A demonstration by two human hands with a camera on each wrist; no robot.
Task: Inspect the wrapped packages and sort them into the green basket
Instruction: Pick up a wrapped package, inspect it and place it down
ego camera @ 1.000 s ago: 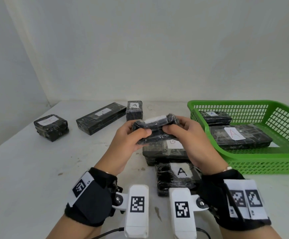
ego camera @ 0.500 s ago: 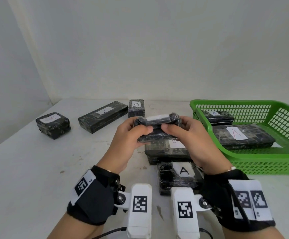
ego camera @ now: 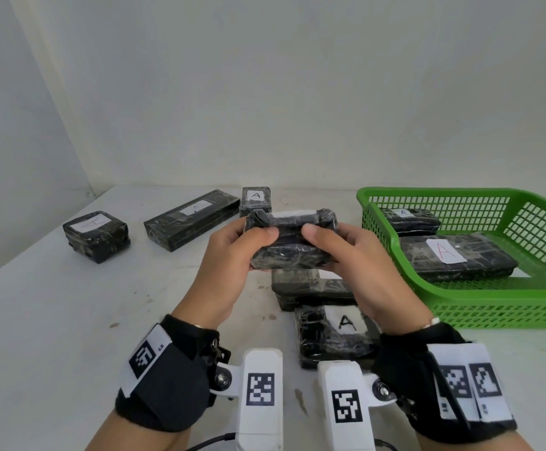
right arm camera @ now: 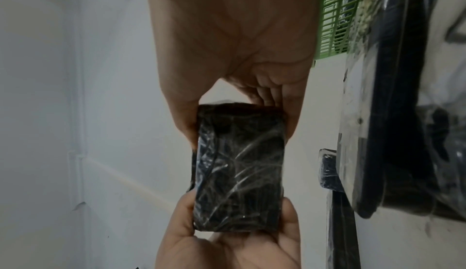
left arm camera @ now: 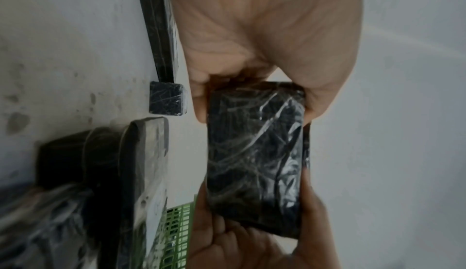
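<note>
Both hands hold one black wrapped package [ego camera: 292,242] in the air above the table, its white label on the upper face tipped away from me. My left hand [ego camera: 248,242] grips its left end, thumb on the near face. My right hand [ego camera: 328,244] grips the right end the same way. The wrist views show the package [left arm camera: 254,153] [right arm camera: 238,168] clasped by thumb and fingers at both ends. The green basket [ego camera: 499,307] stands to the right, with two labelled packages [ego camera: 453,260] inside.
Below my hands lie two black packages [ego camera: 333,333], the nearer one marked A. Three more sit further back: a cube [ego camera: 97,234] at left, a long box [ego camera: 193,218], and a small one [ego camera: 256,200] marked A. White walls close the table's back and left.
The held package has been tilted so its label turns further up and away. Both hands keep their grip and have risen slightly.
</note>
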